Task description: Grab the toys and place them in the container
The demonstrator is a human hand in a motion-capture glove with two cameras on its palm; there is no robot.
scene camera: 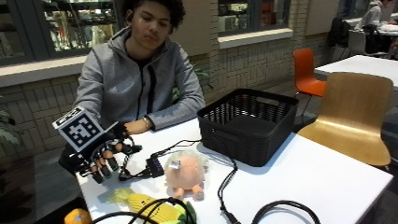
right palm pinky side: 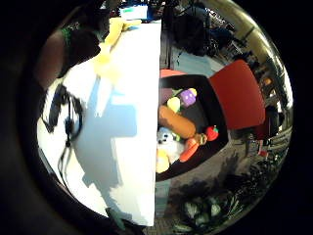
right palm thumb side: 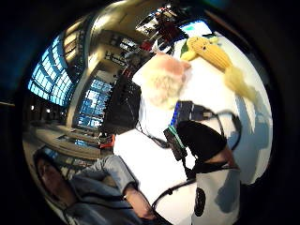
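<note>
Right now your white desk (scene camera: 323,172) carries everything, so start with it. Largest on it is the black slatted container (scene camera: 249,125), which stands at the desk's far edge, toward the corner nearest the wooden chair (scene camera: 353,112). From the outside view you cannot see what lies inside it. The little finger side palm view shows a dark bin (right palm pinky side: 215,117) just off a white edge with plush food toys in it, but you cannot tell whether that is the same container.

Next in size, the pink plush toy with pale fuzzy hair (scene camera: 185,171) lies near the middle of the desk, well apart from the container, with black cables running beside it. Nearer the front edge, toward the corner below your hand, the yellow corn toy (scene camera: 149,207) lies flat, its green leaves beside it and a cable looped across it. A small orange toy (scene camera: 77,217) shows at the very front corner, cut off by the picture's edge.

Your gloved right hand (scene camera: 103,151) hangs above the desk's side edge, back of the hand up, wrist raised, fingers pointing down and loosely spread. It holds nothing and touches no toy. Your bare hand (scene camera: 133,127) rests on the desk just behind the gloved one, close but not joined to it.
</note>
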